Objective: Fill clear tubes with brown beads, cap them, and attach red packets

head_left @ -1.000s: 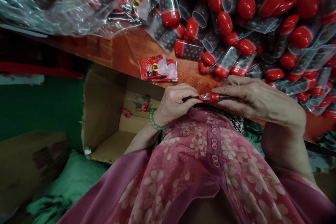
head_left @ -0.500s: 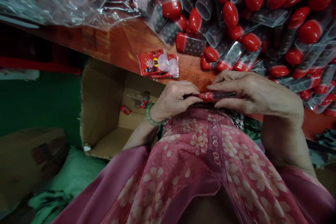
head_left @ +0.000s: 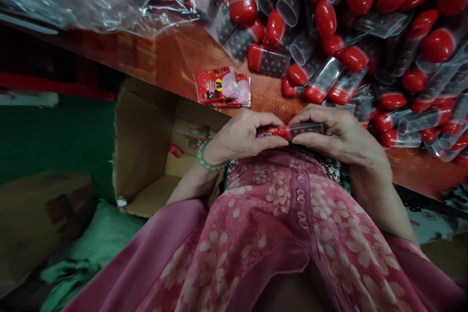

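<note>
Between my two hands, at the table's near edge, lies a slim clear tube (head_left: 305,129) of dark beads with a red end. My left hand (head_left: 248,132), with a green bead bracelet at the wrist, grips the red end, where a red printed wrapper shows. My right hand (head_left: 334,131) holds the clear end between thumb and fingers. Just beyond my left hand a small stack of red printed packets (head_left: 215,87) rests on the table. How far the wrapper covers the tube is partly hidden by my fingers.
Many red-capped clear tubes (head_left: 272,61) are heaped on the wooden table (head_left: 175,58) at the back right. Clear plastic bags (head_left: 109,0) lie at the back left. Below the edge, an open cardboard box (head_left: 142,141) holds small red packets (head_left: 175,151).
My right hand has moved left along the tube, bringing its thumb and fingers close to my left hand. More of the tube and its red wrapper now shows.
</note>
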Demonstrator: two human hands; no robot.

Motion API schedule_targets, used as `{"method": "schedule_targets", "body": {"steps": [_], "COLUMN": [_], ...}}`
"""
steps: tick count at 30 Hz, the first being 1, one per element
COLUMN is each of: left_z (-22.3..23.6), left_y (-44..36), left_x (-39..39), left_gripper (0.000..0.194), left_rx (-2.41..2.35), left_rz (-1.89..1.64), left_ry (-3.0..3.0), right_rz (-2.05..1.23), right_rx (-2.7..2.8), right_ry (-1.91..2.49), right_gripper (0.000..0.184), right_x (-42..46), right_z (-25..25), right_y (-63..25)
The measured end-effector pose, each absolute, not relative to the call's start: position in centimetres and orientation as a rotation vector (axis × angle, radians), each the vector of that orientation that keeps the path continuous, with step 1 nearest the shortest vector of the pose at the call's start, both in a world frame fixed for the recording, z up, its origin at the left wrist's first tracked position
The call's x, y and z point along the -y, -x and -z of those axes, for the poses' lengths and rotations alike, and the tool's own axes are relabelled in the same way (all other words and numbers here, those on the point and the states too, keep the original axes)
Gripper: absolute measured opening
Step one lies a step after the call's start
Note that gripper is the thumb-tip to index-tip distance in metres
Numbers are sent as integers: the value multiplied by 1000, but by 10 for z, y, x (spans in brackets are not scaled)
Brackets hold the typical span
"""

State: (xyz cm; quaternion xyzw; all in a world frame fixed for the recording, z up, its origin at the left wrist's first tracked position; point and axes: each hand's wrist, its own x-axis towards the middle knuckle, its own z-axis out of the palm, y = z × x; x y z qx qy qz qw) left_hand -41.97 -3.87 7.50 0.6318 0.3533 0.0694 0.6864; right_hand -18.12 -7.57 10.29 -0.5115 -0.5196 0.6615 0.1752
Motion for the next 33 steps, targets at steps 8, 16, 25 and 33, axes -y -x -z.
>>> {"method": "schedule_targets", "body": {"steps": [8,16,25,33], "left_z": [-75,-72,-63,-63], "left_y": [402,402,391,399], "left_x": [34,36,56,85], "left_gripper": [35,47,46,53], "left_rx": [-717,-715,-637,-841], "left_rz": [78,29,-10,-209], "left_ry": [-1208,-885,-744,-278], "right_rz": [-1997,-1969,-1808,-1381], "right_rx": [969,944,752,1223], "right_ry": [1523,1530,1615,1674], "right_gripper": [44,43,44,53], "right_x": [97,110,130,145], "right_z": [-88,-90,-83,-76], "right_y": [206,185,205,219]}}
